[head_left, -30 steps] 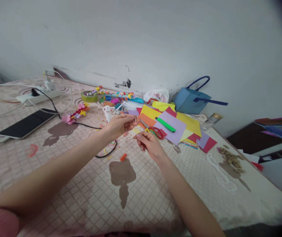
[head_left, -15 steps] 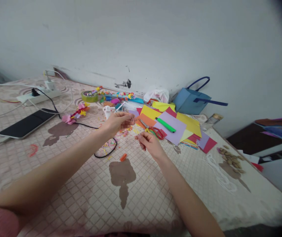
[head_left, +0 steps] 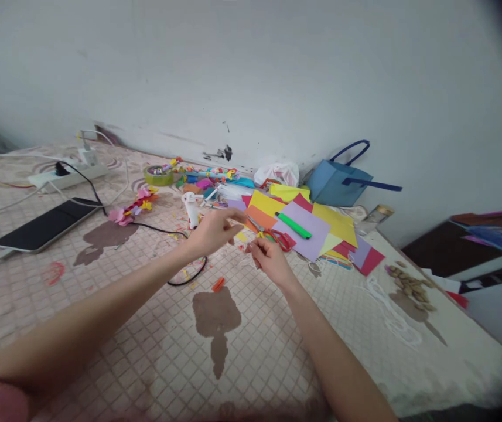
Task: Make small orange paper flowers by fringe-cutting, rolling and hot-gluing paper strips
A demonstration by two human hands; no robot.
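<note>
My left hand [head_left: 214, 231] reaches forward over the patterned bedspread [head_left: 154, 346], fingers curled and pinched together near the edge of the coloured paper sheets [head_left: 303, 225]. My right hand [head_left: 269, 259] sits just right of it, fingers closed in a pinch on something thin that I cannot make out. Red-handled scissors [head_left: 277, 237] lie right beyond my right hand, and a green marker [head_left: 293, 225] rests on the purple sheet. A white glue bottle [head_left: 190, 206] stands just left of my left hand.
A dark tablet [head_left: 42, 225] and a power strip [head_left: 68, 176] with cables lie at the left. Paper flowers [head_left: 132, 208], a tape roll [head_left: 158, 174], a blue bag [head_left: 337, 181], a small jar [head_left: 376, 214] and peanuts [head_left: 409, 287] are spread about. A black cable [head_left: 189, 275] loops beneath my hands.
Both hands have dropped slightly and drawn closer together, the left hand moving right toward the scissors. The view has tilted a little.
</note>
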